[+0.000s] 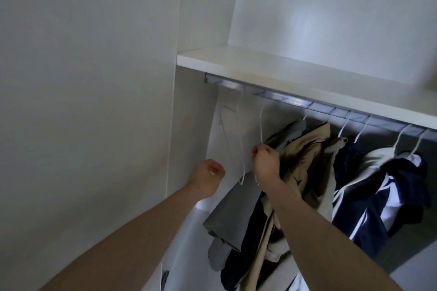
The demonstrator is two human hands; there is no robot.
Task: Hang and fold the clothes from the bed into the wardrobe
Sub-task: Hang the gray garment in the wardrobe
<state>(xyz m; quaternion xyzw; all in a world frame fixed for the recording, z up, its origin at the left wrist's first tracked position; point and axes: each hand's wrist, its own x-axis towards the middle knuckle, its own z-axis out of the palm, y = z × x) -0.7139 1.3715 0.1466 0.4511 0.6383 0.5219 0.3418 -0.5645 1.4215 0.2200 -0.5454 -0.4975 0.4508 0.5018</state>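
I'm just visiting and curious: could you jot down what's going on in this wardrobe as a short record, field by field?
place: inside a white wardrobe, under its shelf
rail: metal bar below the shelf, holding white hangers
right hand: pinches the wire of a bare white hanger that hangs from the rail
left hand: raised beside another bare hanger, fingers loosely curled, holding nothing
clothes hung: grey garment, beige garment, navy and white garment
stage: hanging seems under way
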